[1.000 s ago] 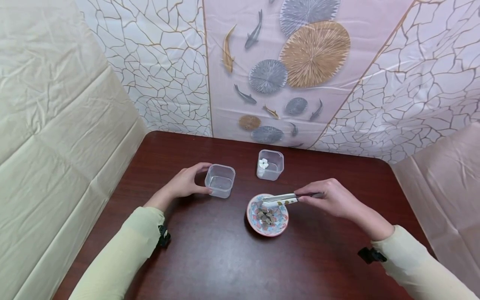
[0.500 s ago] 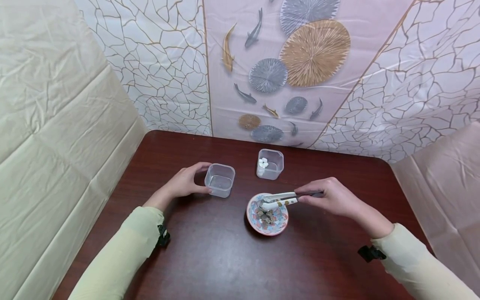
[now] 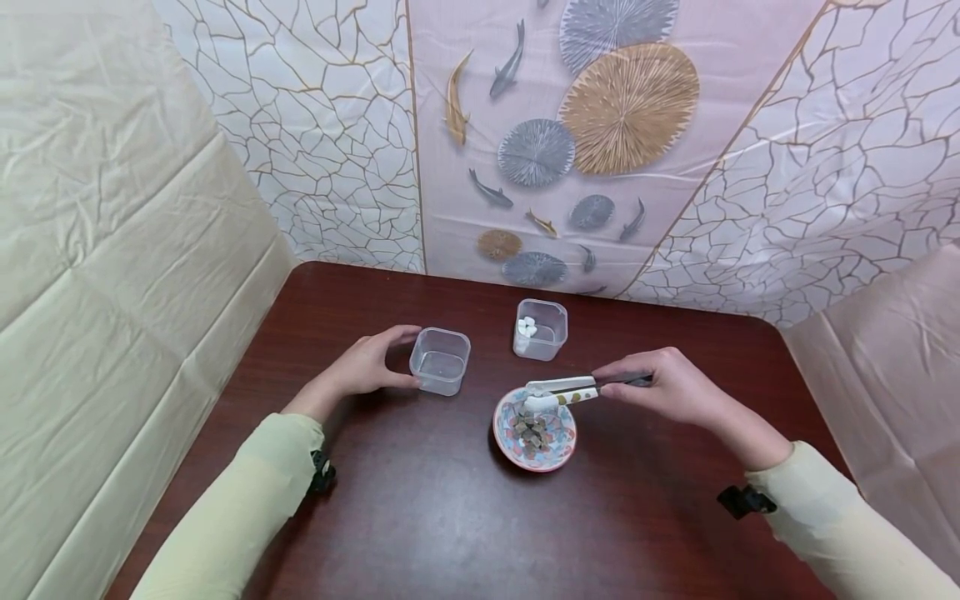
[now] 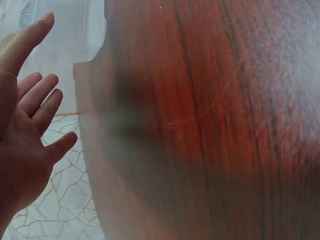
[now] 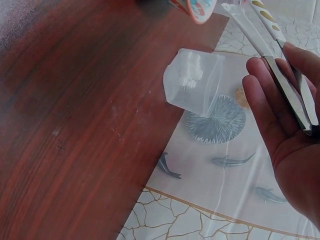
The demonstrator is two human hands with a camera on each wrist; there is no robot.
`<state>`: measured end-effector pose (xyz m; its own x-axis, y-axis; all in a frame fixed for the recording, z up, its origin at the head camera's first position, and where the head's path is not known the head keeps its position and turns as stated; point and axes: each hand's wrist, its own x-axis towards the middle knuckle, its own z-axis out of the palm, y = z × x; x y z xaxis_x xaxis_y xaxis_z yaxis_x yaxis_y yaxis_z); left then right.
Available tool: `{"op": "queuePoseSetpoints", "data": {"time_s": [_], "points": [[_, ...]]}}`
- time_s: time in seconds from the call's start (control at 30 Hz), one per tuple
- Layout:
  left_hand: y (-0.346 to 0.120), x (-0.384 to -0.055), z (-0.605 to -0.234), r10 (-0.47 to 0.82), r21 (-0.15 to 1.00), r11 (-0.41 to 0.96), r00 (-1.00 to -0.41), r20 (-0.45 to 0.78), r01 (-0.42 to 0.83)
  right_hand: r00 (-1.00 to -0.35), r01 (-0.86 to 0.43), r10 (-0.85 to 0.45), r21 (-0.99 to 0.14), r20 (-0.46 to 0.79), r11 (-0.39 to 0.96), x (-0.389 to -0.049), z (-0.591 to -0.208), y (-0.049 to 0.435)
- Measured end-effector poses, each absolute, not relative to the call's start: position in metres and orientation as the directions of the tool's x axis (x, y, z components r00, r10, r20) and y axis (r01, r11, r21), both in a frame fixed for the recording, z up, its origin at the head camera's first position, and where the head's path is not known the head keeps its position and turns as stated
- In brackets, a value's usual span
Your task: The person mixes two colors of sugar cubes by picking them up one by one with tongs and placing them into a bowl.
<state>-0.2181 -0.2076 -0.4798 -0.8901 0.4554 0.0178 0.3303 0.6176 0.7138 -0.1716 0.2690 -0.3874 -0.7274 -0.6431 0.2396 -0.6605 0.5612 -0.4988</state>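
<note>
Table [image 3: 630, 508] was dark red-brown, wood-grained, rounded far corners, glare [image 3: 450, 500] mid-top. Beyond far edge stood a pink fish-print panel [image 3: 547, 196] flanked by white gold-crackle sheeting [image 3: 330, 158]; creased beige covering [image 3: 127, 275] ran past left edge.

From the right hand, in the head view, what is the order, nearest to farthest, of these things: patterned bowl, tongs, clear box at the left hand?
1. Tongs, held in the right hand.
2. Patterned bowl, to that hand's left.
3. Clear box, farthest left, at the left hand.
</note>
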Motion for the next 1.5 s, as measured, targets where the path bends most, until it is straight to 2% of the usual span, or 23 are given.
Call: {"op": "queuePoseSetpoints", "data": {"time_s": [0.53, 0.73, 1.03, 1.5], "points": [[-0.197, -0.225, -0.438, 0.487, 0.673, 0.634, -0.873, 0.034, 0.38, -0.732, -0.667, -0.623, -0.475, 0.276, 0.574, -0.181, -0.359, 0.269], [-0.174, -0.237, -0.425, 0.533, 0.635, 0.636, -0.845, 0.05, 0.439, -0.748, -0.655, -0.601, -0.465, 0.283, 0.595, -0.185, -0.352, 0.27], [-0.129, -0.253, -0.407, 0.562, 0.565, 0.683, -0.827, -0.002, 0.463, -0.779, -0.622, -0.566, -0.443, 0.268, 0.646, -0.194, -0.347, 0.273], [-0.067, -0.289, -0.41, 0.604, 0.493, 0.717, -0.793, -0.084, 0.494, -0.804, -0.594, -0.532, -0.402, 0.267, 0.697, -0.209, -0.347, 0.28]]}}
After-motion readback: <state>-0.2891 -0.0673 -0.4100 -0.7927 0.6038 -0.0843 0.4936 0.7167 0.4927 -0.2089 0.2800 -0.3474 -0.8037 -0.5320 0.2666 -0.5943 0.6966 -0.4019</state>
